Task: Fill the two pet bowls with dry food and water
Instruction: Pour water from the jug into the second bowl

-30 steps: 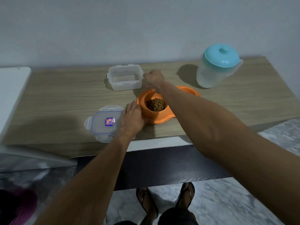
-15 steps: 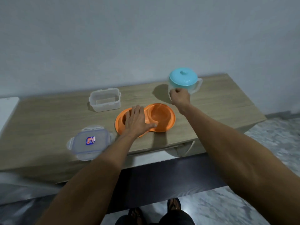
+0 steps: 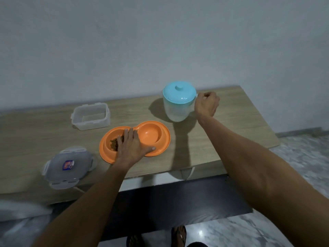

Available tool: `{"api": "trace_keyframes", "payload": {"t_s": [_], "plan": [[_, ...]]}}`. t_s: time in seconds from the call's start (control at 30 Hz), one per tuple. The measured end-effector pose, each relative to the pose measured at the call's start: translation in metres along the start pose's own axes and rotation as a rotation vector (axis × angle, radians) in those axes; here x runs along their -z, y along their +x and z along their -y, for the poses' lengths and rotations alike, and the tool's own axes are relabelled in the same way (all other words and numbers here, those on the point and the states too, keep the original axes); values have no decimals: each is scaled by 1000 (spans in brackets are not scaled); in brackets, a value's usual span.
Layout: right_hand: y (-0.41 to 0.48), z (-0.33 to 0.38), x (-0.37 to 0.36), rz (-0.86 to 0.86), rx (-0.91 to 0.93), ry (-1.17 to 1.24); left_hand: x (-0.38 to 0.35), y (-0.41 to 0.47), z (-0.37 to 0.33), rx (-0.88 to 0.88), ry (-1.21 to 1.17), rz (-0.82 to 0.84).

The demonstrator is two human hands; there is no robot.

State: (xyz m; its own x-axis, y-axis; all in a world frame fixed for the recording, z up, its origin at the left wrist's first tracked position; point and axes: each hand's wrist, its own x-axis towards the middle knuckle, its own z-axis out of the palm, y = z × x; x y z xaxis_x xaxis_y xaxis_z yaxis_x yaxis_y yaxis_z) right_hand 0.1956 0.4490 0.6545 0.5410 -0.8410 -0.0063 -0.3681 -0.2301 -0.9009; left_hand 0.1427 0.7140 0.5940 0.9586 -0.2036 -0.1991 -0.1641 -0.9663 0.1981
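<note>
An orange double pet bowl (image 3: 161, 139) lies on the wooden table (image 3: 231, 122). Brown dry food (image 3: 114, 144) fills its left basin; the right basin holds nothing. My left hand (image 3: 132, 148) rests flat on the middle of the bowl, fingers straight, partly covering the food. Behind the bowl stands a clear water jug (image 3: 176, 111) with a turquoise lid (image 3: 179, 92). My right hand (image 3: 206, 104) is at the jug's right side, fingers curled round its handle, which the hand hides.
A clear plastic container (image 3: 90, 118), open and holding nothing, stands behind the bowl on the left. Its lid (image 3: 68, 166) lies near the table's front edge. The wall is close behind the table. My sandalled feet (image 3: 179, 236) show on the marble floor.
My right hand moved from the plastic container across to the jug and now grips its handle on the right side. My left hand slid from the bowl's left edge onto its middle.
</note>
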Motion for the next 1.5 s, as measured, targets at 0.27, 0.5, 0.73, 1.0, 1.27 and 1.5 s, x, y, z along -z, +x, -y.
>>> {"api": "trace_keyframes", "payload": {"t_s": [0.27,0.5,0.73,1.0,1.27,1.5], "plan": [[21,-13,-21,102,-113,113,-1,7,2,13,-2,20],[28,-11,-26,135,-213,238,-2,10,3,26,1,29],[26,-7,-18,183,-246,187,-3,7,4,-4,1,-5],[19,17,-1,200,12,38,0,4,1,8,-24,-4],[8,25,6,283,251,-115,2,1,-2,22,-11,10],[-8,44,4,333,396,-229,3,-1,-3,25,-20,10]]}}
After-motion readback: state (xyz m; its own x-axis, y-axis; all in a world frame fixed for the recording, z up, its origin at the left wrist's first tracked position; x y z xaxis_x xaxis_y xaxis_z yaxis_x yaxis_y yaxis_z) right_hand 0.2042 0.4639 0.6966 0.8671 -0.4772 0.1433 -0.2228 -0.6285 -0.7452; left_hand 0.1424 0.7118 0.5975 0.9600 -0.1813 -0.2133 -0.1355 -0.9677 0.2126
